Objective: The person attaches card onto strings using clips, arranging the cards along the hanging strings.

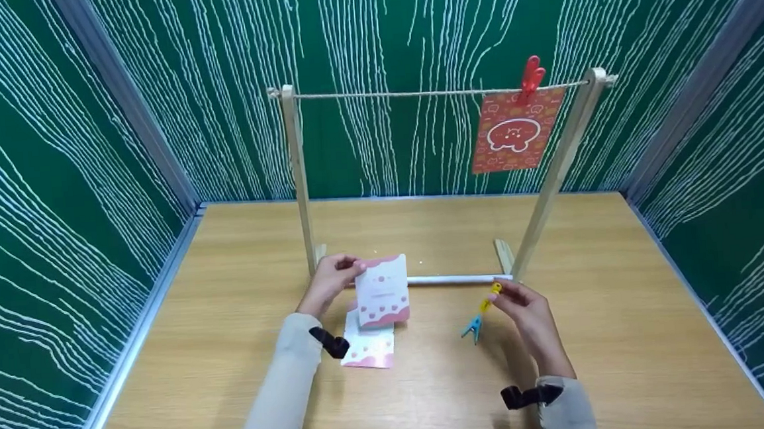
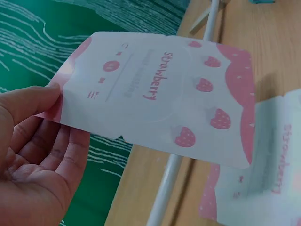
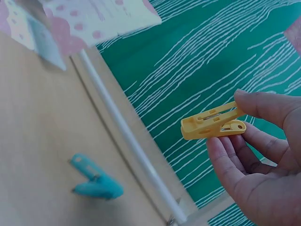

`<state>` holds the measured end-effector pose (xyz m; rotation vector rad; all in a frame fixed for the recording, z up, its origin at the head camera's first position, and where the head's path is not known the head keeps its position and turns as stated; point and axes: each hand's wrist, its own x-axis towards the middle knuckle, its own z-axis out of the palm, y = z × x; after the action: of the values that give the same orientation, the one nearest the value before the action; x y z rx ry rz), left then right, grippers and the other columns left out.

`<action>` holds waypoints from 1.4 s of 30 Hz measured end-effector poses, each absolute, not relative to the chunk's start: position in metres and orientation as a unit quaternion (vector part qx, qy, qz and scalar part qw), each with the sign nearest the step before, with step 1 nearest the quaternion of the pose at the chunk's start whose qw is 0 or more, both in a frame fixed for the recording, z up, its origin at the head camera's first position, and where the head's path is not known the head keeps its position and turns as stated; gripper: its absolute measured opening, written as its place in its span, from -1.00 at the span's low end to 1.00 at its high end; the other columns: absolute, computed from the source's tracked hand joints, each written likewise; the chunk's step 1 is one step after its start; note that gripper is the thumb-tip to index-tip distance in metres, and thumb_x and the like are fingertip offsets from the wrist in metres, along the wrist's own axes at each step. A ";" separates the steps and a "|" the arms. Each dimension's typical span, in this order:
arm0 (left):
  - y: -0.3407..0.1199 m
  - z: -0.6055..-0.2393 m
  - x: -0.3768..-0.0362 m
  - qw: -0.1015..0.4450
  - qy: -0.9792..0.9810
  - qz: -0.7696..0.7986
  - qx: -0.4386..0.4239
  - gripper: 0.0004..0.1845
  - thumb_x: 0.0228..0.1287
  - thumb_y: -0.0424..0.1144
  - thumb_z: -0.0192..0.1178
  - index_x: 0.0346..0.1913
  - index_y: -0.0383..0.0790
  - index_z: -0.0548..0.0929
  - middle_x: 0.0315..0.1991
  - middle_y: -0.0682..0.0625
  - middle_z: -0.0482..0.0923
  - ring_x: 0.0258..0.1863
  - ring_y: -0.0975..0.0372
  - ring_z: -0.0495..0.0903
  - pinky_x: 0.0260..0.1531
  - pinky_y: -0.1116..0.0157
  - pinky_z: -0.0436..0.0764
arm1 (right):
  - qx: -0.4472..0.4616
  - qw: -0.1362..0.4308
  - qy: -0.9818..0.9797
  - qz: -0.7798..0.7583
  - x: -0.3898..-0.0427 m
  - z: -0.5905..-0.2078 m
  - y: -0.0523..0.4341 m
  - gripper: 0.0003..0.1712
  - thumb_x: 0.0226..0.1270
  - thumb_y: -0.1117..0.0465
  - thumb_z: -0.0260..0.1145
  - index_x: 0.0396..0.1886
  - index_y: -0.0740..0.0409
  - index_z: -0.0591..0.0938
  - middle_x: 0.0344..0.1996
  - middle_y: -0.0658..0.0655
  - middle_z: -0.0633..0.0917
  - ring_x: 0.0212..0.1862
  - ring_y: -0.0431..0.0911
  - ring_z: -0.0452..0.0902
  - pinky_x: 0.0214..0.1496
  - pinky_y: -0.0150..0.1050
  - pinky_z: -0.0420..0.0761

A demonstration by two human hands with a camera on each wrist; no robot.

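Nearest the head camera: two light sleeves with black wrist straps, cut off at the bottom edge. Left hand (image 1: 330,281) pinching strawberry card (image 1: 383,298) by its left edge between thumb and fingers, held upright above the table (image 1: 231,356), just in front of the rack's white base bar (image 1: 455,279). Small print on the card too blurred to read apart from "Strawberry". Second strawberry card (image 1: 368,348) flat on the table below, partly hidden behind the held one. Right hand (image 1: 527,315) pinching yellow clothespin (image 1: 491,295) at its tail end, jaws together on nothing, hands well apart. Blue clothespin (image 1: 472,329) lying on the table just left of the right hand, untouched. Wooden rack (image 1: 298,180) behind, string across the top, red clothespin (image 1: 531,76) clipping orange card (image 1: 516,130) near the right post. No containers visible.
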<state>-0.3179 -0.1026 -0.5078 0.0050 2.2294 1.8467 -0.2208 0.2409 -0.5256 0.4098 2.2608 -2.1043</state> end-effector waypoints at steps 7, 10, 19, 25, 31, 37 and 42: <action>-0.084 -0.493 -0.323 0.088 0.778 0.622 0.012 -0.74 0.30 -0.14 0.24 -0.05 -0.20 0.63 -0.09 -0.09 0.61 -0.05 0.14 0.58 0.10 0.16 0.56 | 0.096 -0.005 0.738 -0.668 -0.232 -0.506 0.233 -0.37 0.28 0.13 0.35 0.30 0.23 0.42 0.21 0.25 0.49 -0.03 -0.37 0.53 0.06 -0.55 0.49; -0.078 -0.488 -0.323 0.079 0.779 0.622 0.019 -0.74 0.30 -0.10 0.23 -0.06 -0.18 0.64 -0.08 -0.08 0.61 -0.04 0.14 0.56 0.12 0.17 0.54 | 0.081 -0.007 0.738 -0.670 -0.236 -0.498 0.229 -0.36 0.28 0.13 0.35 0.30 0.25 0.41 0.18 0.23 0.50 -0.03 -0.33 0.52 0.06 -0.54 0.50; -0.059 -0.464 -0.328 0.032 0.774 0.630 0.058 -0.76 0.31 -0.15 0.23 -0.07 -0.21 0.65 -0.11 -0.08 0.62 -0.07 0.15 0.55 0.01 0.29 0.57 | 0.021 -0.020 0.735 -0.678 -0.250 -0.471 0.221 -0.39 0.34 0.21 0.28 0.31 0.37 0.38 0.15 0.28 0.48 -0.03 -0.29 0.51 0.04 -0.52 0.53; -0.047 -0.447 -0.333 0.008 0.776 0.625 0.083 -0.78 0.30 -0.16 0.24 -0.08 -0.20 0.66 -0.12 -0.06 0.61 -0.08 0.18 0.55 -0.01 0.32 0.56 | 0.002 -0.029 0.750 -0.660 -0.257 -0.450 0.214 -0.40 0.33 0.17 0.30 0.29 0.33 0.41 0.15 0.30 0.51 -0.04 -0.30 0.52 0.03 -0.52 0.52; -0.039 -0.435 -0.338 -0.017 0.770 0.627 0.116 -0.80 0.32 -0.18 0.22 -0.10 -0.20 0.66 -0.16 -0.05 0.61 -0.13 0.20 0.53 -0.10 0.36 0.53 | -0.026 -0.039 0.749 -0.661 -0.262 -0.430 0.206 -0.41 0.30 0.19 0.32 0.28 0.30 0.43 0.13 0.28 0.53 -0.01 -0.28 0.53 0.07 -0.50 0.52; -0.031 -0.417 -0.339 -0.041 0.764 0.627 0.145 -0.81 0.33 -0.19 0.20 -0.11 -0.20 0.67 -0.19 -0.04 0.59 -0.18 0.22 0.49 -0.15 0.40 0.50 | -0.056 -0.059 0.735 -0.673 -0.268 -0.414 0.203 -0.39 0.27 0.20 0.35 0.28 0.29 0.43 0.11 0.22 0.55 0.05 -0.23 0.52 0.12 -0.48 0.51; -0.028 -0.403 -0.339 -0.051 0.767 0.620 0.160 -0.81 0.33 -0.18 0.20 -0.10 -0.18 0.67 -0.19 -0.03 0.60 -0.19 0.22 0.49 -0.15 0.42 0.50 | -0.080 -0.074 0.731 -0.673 -0.271 -0.398 0.201 -0.38 0.26 0.17 0.35 0.28 0.28 0.43 0.04 0.05 0.57 0.08 -0.19 0.52 0.12 -0.46 0.52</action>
<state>-0.3394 -0.0281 -0.4031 0.5183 2.4905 2.0124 -0.2714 0.2009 -0.3979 -0.2625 2.4124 -2.2212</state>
